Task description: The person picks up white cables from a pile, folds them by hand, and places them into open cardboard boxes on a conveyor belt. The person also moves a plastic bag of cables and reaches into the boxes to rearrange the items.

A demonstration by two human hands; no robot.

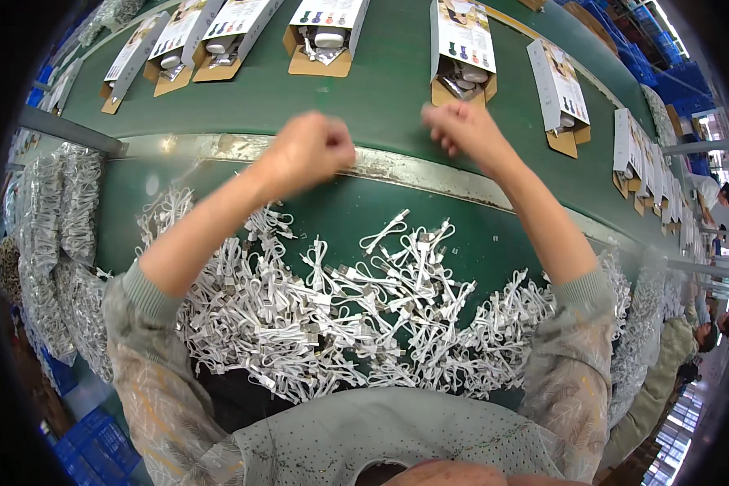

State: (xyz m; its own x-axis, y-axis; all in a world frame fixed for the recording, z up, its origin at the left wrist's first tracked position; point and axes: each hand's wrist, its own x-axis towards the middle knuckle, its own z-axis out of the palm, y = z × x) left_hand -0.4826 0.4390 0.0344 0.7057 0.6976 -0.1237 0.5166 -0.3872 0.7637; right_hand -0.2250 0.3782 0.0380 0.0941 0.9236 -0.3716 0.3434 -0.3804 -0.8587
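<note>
My left hand [309,150] is curled into a loose fist over the metal edge strip [389,167] of the green belt; it is slightly blurred, and nothing sticks out of it. To its right, my right hand [466,136] hovers over the belt with its fingers bent in, and no object shows in it. Just beyond that hand lies a white printed box [464,36], its brown end flap open toward me and a white device [473,74] inside. Below both hands, a heap of bundled white USB cables [300,316] covers the green worktop.
More open boxes [328,16] stand along the belt [364,97], left and right. Clear bags of cables [61,202] are stacked at the left, and others [644,308] lie at the right. Blue crates [97,445] sit at the lower left. Other people [709,194] are at the far right.
</note>
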